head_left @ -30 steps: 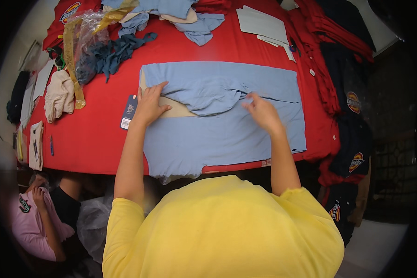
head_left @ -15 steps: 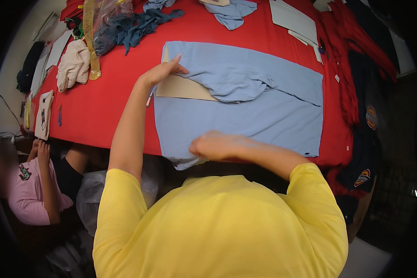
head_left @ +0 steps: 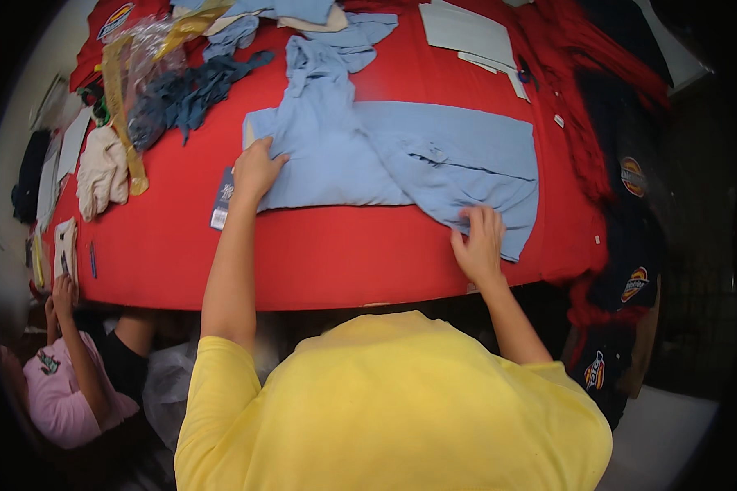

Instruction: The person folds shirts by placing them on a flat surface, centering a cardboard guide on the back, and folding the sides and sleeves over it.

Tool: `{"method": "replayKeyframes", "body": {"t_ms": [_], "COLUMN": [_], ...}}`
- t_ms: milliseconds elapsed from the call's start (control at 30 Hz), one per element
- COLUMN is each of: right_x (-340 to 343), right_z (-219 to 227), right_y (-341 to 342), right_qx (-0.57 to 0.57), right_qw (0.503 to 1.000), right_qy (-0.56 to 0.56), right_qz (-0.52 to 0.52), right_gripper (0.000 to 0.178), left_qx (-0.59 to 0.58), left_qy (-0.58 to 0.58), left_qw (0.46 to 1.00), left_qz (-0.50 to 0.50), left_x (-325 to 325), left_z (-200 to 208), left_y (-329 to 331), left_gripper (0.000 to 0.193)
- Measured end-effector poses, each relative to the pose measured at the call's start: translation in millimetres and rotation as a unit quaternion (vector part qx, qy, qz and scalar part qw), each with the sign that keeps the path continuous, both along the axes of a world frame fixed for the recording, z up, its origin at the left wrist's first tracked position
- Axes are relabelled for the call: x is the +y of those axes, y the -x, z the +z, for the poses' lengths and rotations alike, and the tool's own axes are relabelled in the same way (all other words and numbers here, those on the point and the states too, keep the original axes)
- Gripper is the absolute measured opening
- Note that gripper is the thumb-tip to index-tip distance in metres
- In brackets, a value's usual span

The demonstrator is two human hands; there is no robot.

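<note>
A light blue shirt (head_left: 319, 164) lies partly folded on the red-covered table (head_left: 344, 262). One strip of it, likely a sleeve, reaches away toward the far side, and a cream board (head_left: 250, 137) peeks out at its left end. My left hand (head_left: 256, 170) rests at the left edge of the shirt, thumb apart from the fingers. Beside that wrist lies a dark blue hang tag (head_left: 223, 200). At the near right part of the shirt, my right hand (head_left: 481, 245) touches the cloth with fingers spread.
More light blue cloth (head_left: 368, 37), dark blue cloth strips (head_left: 188, 94) and a cream cloth bundle (head_left: 102, 172) lie farther off. White boards (head_left: 467, 29) sit at the far right, near red and navy garments (head_left: 622, 172). At the left, a person in pink (head_left: 65, 376) handles a cream folded item (head_left: 65, 245).
The near part of the shirt has been turned over away from me, and a strip now extends to the far side. My right hand has moved right and opened. The hang tag has come into view.
</note>
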State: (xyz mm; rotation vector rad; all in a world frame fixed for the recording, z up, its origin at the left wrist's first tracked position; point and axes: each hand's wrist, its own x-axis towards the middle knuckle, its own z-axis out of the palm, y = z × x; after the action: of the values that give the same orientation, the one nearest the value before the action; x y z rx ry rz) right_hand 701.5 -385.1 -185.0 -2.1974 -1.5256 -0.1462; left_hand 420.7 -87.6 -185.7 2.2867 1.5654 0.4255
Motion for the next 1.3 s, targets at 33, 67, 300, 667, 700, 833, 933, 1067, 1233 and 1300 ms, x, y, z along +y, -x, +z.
{"method": "replayKeyframes", "body": {"t_ms": [33,67,300,667,700,833,933,1067,1233,1300], "right_x": [-31.1,-56.3,-56.0,132.7,136.4,137.8,117.4,108.6,204.0,270.7], "right_z": [-9.8,-16.7,-38.5,-28.1,-27.3,-24.4,-30.2,-40.5,-6.0,18.8], "right_y": [-2.5,-6.2,-129.1,-246.7,-246.7,-235.1,-228.4,-217.4,-186.7,-121.2], "right_qx": [-0.010,-0.045,0.061,-0.008,-0.002,0.005,-0.083,-0.107,-0.036,0.009], "right_qw": [0.999,0.997,0.972,0.944,0.940,0.942,0.970,0.992,0.995,0.972], "right_qy": [0.022,0.013,-0.119,0.008,0.009,-0.062,-0.133,-0.030,-0.090,-0.105], "right_qz": [-0.033,-0.068,-0.195,-0.329,-0.341,-0.331,-0.188,-0.061,0.013,0.210], "right_gripper": [0.037,0.037,0.019,0.023,0.023,0.023,0.028,0.035,0.030,0.029], "left_qx": [0.016,0.036,-0.039,-0.120,-0.113,-0.119,-0.116,-0.210,-0.277,-0.244], "left_qy": [-0.008,-0.011,-0.198,-0.197,-0.186,-0.185,-0.270,-0.229,-0.164,-0.206], "left_qw": [1.000,0.999,0.980,0.961,0.963,0.967,0.954,0.945,0.939,0.943], "left_qz": [0.006,0.011,0.003,0.149,0.161,0.129,0.067,0.101,0.118,0.090], "left_x": [-2.6,-8.1,-8.6,12.1,12.6,5.1,9.9,10.8,9.6,8.7], "left_z": [3.4,9.3,-24.8,-50.7,-49.4,-45.1,-52.6,-45.4,-44.0,-45.6], "left_y": [-5.3,-9.9,-35.4,-20.3,-19.0,-18.0,-21.6,-24.7,-26.5,-22.2], "left_gripper": [0.051,0.045,0.024,0.021,0.020,0.021,0.024,0.023,0.022,0.018]}}
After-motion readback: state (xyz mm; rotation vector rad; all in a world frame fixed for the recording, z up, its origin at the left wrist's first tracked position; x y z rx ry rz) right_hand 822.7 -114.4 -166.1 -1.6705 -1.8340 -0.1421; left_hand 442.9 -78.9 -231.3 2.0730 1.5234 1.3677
